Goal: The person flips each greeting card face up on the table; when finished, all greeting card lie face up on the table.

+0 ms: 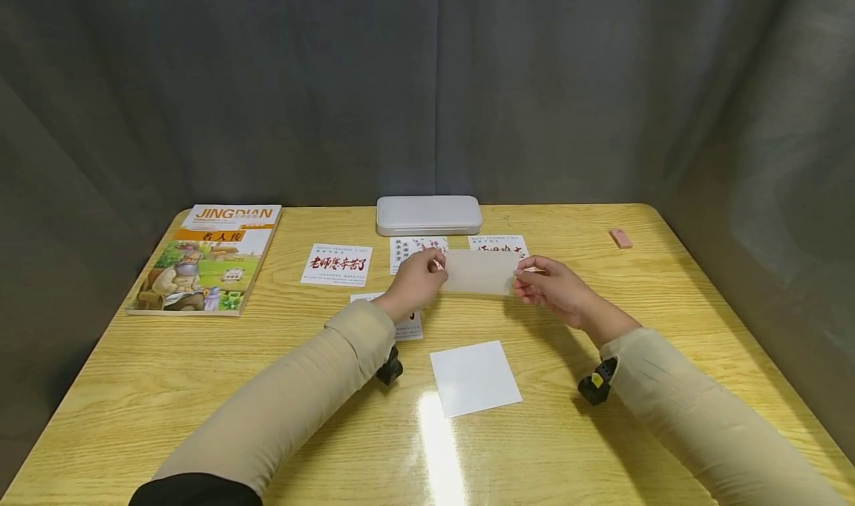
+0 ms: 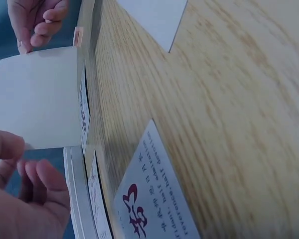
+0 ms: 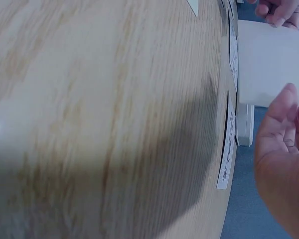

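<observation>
A blank whitish card is held up off the table between both hands, its plain side facing me. My left hand pinches its left edge between thumb and fingers. At the opposite edge my right hand pinches it the same way; the right wrist view also shows this hand at the card's edge. Behind the raised card, a printed card with red characters is partly covered. Another printed card lies half hidden under my left wrist. Nearer to me, a blank white card lies flat.
Two more printed cards lie on the table, one with red characters and one with blossoms. A white case stands at the back edge. At the left is a magazine, and at the right a small pink eraser-like block.
</observation>
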{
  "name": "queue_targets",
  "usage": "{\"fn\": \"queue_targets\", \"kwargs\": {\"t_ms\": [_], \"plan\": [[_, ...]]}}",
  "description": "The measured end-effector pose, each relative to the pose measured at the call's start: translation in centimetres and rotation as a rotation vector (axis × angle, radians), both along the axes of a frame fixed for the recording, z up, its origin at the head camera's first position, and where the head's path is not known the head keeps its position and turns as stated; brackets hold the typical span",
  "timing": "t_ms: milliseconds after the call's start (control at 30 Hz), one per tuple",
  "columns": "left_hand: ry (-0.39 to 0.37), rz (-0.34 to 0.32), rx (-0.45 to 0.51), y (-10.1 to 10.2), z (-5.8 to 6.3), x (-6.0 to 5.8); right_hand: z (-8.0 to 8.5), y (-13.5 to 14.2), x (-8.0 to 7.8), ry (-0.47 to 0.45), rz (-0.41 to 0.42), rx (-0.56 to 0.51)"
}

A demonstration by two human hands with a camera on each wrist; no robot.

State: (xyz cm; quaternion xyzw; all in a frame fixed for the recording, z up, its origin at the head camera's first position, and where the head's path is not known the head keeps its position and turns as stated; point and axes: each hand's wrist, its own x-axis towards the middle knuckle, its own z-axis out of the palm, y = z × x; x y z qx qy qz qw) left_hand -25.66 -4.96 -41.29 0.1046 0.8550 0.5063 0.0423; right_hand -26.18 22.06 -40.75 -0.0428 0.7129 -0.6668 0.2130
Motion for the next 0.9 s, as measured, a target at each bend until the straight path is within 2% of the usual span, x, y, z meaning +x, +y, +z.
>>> {"fn": "queue_targets", "kwargs": {"t_ms": [167,300,467,700,800,900], "plan": [[-0.056,0.018,0.108,-0.2,-0.1,0.1,-0.4,0.1,-0.1,-0.017,0.009,-0.050],[-0.097,0.032,0.196,-0.2,-0.2,0.3,-0.7,0.3,-0.2,0.000,0.010,-0.046],[-0.087,0.038,0.212,-0.2,-0.4,0.3,-0.9,0.0,-0.1,0.030,0.013,-0.001],[-0.128,0.040,0.264,-0.1,-0.3,0.4,-1.0,-0.6,-0.1,0.026,-0.027,0.064],[-0.156,0.030,0.280,-0.1,-0.4,0.3,-1.1,-0.7,-0.2,0.041,-0.004,0.090],[-0.205,-0.007,0.262,0.1,-0.4,0.1,-1.0,-0.9,-0.2,0.059,0.036,0.117]]}}
